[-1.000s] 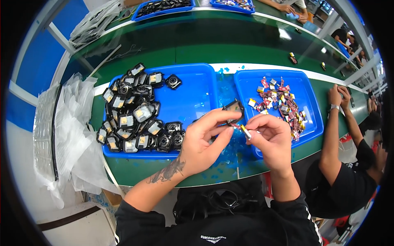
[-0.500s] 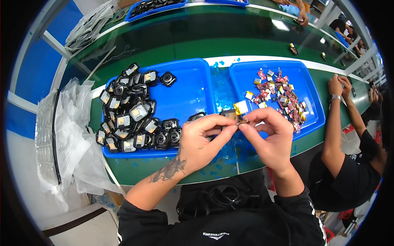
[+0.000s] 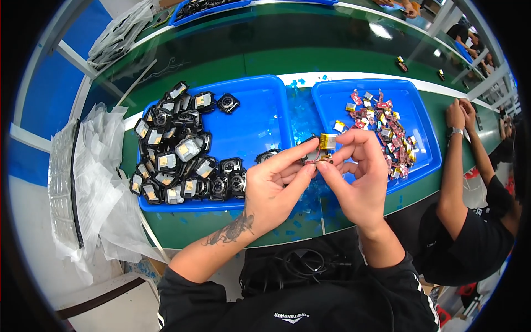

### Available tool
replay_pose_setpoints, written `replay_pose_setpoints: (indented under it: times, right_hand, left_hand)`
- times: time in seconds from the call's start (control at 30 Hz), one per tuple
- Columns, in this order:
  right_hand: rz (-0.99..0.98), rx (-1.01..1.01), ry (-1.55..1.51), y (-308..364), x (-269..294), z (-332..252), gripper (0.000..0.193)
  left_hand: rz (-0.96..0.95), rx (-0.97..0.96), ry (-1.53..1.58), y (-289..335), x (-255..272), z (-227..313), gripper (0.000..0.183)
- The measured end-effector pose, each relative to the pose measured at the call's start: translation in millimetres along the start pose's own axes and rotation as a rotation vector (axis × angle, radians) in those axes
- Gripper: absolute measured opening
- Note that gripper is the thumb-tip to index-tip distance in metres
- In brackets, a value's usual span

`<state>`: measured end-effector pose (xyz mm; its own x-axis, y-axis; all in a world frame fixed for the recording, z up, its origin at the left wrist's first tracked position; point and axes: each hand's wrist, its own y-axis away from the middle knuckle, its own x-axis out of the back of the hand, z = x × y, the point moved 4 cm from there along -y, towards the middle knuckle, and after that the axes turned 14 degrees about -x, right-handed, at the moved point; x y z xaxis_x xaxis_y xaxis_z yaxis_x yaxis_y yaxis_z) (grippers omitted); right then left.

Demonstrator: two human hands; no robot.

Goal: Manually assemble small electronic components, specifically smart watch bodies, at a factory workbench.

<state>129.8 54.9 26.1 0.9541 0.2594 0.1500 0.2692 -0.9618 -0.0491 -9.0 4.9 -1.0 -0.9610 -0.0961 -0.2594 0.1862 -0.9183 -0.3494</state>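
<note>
Both my hands meet above the gap between two blue trays. My left hand (image 3: pixel 276 191) pinches the left end of a small circuit board (image 3: pixel 319 161) between thumb and fingertips. On its right end the thumb and fingers of my right hand (image 3: pixel 362 182) are closed. A small silver battery with yellow tape (image 3: pixel 328 142) stands up from the board, next to my right index finger. Fingertips hide much of the board. Behind my left fingers a black watch case (image 3: pixel 267 155) shows in part.
The left blue tray (image 3: pixel 251 83) bears a heap of black watch cases (image 3: pixel 188 149). In the right blue tray (image 3: pixel 428 119) lie red boards with batteries (image 3: pixel 390 138). Blue film scraps litter the green bench. A co-worker's arm (image 3: pixel 453 171) is at the right; plastic trays (image 3: pixel 66 188) stand left.
The battery has turned more upright, showing its yellow-taped face. My right fingers have shifted up and curled; the left hand has barely moved. The view has shifted slightly.
</note>
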Motion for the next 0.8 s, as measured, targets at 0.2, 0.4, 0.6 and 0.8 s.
replay_pose_setpoints:
  times: [0.2,0.4,0.6,0.8]
  right_hand:
    - [-0.110,-0.104,0.111,-9.0,11.4,-3.9,0.043]
    - [-0.141,-0.133,0.198,-11.6,10.2,-5.7,0.045]
    - [-0.095,-0.111,0.026,-4.3,1.8,7.3,0.048]
    - [-0.116,-0.067,0.086,-7.6,-6.7,3.4,0.046]
  left_hand:
    - [-0.010,0.022,-0.023,0.1,-1.1,-0.7,0.037]
    - [-0.021,-0.030,-0.034,1.5,-1.3,-0.3,0.035]
    - [0.025,0.010,0.111,0.6,-3.5,-0.7,0.041]
    - [0.091,0.048,0.112,-1.1,0.6,-1.5,0.056]
